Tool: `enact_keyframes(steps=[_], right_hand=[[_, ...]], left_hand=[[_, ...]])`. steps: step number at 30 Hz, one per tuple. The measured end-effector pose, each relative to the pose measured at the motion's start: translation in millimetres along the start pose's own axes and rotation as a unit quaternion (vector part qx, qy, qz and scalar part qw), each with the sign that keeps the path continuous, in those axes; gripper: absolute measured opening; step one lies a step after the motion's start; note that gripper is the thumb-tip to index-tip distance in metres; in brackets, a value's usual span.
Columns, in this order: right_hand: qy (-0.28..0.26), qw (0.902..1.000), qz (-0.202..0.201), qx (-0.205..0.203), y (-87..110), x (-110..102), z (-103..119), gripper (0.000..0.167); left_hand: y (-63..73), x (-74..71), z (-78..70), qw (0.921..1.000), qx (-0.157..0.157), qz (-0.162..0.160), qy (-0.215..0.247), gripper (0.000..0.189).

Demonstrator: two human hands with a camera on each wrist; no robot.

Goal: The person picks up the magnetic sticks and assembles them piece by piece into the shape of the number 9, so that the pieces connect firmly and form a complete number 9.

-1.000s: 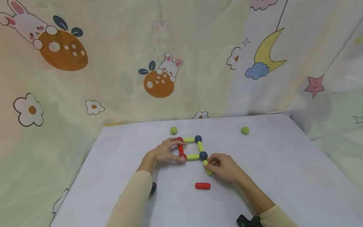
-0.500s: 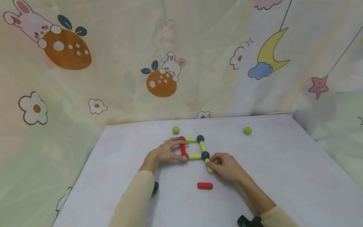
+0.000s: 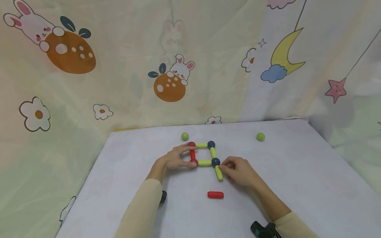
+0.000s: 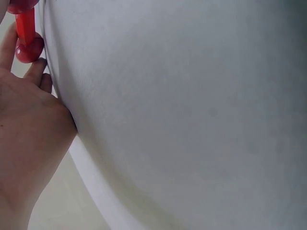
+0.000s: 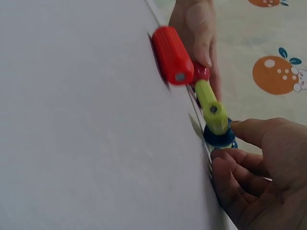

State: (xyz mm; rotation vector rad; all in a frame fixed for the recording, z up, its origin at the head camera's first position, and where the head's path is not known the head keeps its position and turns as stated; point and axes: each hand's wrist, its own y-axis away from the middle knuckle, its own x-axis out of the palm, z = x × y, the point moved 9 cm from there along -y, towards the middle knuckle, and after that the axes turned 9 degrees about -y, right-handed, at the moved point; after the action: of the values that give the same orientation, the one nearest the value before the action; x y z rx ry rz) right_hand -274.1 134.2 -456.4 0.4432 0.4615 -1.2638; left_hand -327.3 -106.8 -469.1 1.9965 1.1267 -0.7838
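Note:
A four-sided frame of magnetic sticks and balls lies on the white table. My left hand [image 3: 178, 158] holds its left side, thumb at the near red ball [image 3: 194, 162] and fingers over the far red ball [image 3: 191, 144]; a red stick [image 3: 192, 154] spans these balls. Yellow-green sticks link them to two dark blue balls. From the near blue ball [image 3: 215, 162], another yellow-green stick [image 3: 219, 173] points towards me. My right hand [image 3: 239, 170] is beside this joint, fingers bent and thumb tip close to the ball; whether it touches is unclear.
A loose red stick [image 3: 215, 195] lies nearer to me than the frame. Two green balls sit towards the back, one on the left [image 3: 185, 136] and one on the right [image 3: 260, 136]. A cartoon-printed cloth [image 3: 131, 99] hangs behind the table [image 3: 297, 172].
My right fingers have come off the near yellow-green stick and shifted up and right towards the blue ball. The stick stays attached to that ball. My left hand keeps its hold.

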Motion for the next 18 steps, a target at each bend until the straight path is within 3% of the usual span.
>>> enact_keyframes(steps=[7, 18], right_hand=[[0.053, 0.9954, 0.010, -0.079, -13.6, -18, 2, 0.022], [0.112, 0.9873, -0.046, -0.103, -28.5, -66, -18, 0.033]], left_hand=[[1.6, 0.6, 2.7, 1.0000, -0.003, 0.001, -0.008, 0.069], [-0.9, 0.1, 1.5, 1.0000, -0.001, 0.003, -0.007, 0.068]])
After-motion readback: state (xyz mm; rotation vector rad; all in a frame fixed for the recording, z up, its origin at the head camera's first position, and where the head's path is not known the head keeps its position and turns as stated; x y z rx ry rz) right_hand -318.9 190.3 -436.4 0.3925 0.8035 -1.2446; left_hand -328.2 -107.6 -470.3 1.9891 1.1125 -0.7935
